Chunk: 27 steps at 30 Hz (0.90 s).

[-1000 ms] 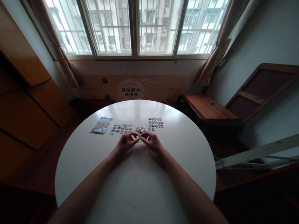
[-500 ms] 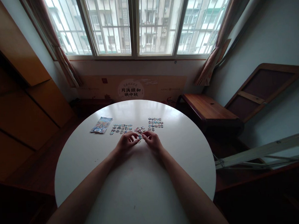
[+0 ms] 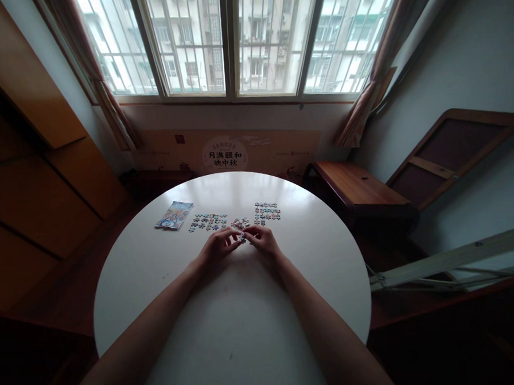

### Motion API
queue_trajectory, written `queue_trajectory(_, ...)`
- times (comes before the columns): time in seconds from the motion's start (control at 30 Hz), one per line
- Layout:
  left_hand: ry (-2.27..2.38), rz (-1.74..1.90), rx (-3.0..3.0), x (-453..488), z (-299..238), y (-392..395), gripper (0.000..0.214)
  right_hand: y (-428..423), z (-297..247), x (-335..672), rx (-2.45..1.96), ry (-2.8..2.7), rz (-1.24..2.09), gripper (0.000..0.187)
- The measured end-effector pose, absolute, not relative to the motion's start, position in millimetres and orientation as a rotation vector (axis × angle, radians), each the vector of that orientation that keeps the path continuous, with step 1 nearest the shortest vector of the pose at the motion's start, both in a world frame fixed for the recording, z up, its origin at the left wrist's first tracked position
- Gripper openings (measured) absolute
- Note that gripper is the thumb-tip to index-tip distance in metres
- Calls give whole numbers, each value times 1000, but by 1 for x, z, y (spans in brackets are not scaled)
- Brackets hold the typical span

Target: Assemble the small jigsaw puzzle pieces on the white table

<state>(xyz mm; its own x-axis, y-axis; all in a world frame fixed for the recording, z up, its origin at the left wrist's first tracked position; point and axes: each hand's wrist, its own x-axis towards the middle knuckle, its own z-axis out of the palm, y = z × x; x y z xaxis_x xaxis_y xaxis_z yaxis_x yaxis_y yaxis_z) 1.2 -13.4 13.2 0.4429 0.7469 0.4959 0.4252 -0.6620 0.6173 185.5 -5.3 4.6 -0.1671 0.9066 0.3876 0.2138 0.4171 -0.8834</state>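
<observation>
My left hand (image 3: 219, 246) and my right hand (image 3: 263, 241) meet at the middle of a round white table (image 3: 230, 332). Both pinch small jigsaw pieces (image 3: 242, 237) held between their fingertips. Just beyond the fingers lies a small heap of loose pieces (image 3: 240, 222). A spread of pieces (image 3: 207, 221) lies to the left of it, and a joined patch of puzzle (image 3: 267, 212) to the right.
A colourful picture card (image 3: 175, 214) lies on the table at the far left. A wooden bench (image 3: 354, 190) stands past the table's right edge, a wooden frame (image 3: 453, 153) leans on the right wall, and wooden cabinets (image 3: 44, 169) line the left.
My two hands have drawn slightly closer together, fingertips now touching around the pieces. Nothing else on the table has moved.
</observation>
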Motion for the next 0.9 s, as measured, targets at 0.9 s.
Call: queue_trajectory(0.9, 1120, 1104, 2243, -2, 10, -9, 21, 0, -4, 188, -975, -1571, 932, 22)
